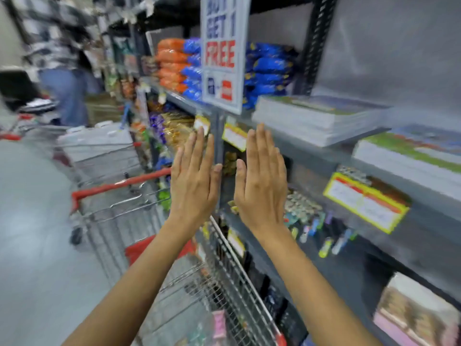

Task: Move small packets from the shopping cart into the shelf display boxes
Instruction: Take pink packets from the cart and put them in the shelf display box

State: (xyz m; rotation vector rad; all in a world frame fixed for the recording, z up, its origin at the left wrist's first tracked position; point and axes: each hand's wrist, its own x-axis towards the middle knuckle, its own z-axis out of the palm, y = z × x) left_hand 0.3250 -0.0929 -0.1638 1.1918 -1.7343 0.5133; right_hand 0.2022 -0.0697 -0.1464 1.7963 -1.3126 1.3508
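Observation:
My left hand (193, 177) and my right hand (262, 178) are raised side by side, backs toward me, fingers straight and together, holding nothing. Below them stands the wire shopping cart (232, 275) with a red handle; a pink small packet (219, 323) lies in its basket. Behind my right hand is the grey shelf (331, 248), with several small colourful items (324, 236) on it. A display box (414, 313) sits at the lower right of the shelving. The view is blurred.
A "Buy 1 Get 1 Free" sign (223, 51) hangs from the upper shelf between orange and blue bags (179, 66). Flat stacks (316, 118) lie on the shelf right. A second cart (99, 148) and a person in a checked shirt (57, 58) stand further down the aisle.

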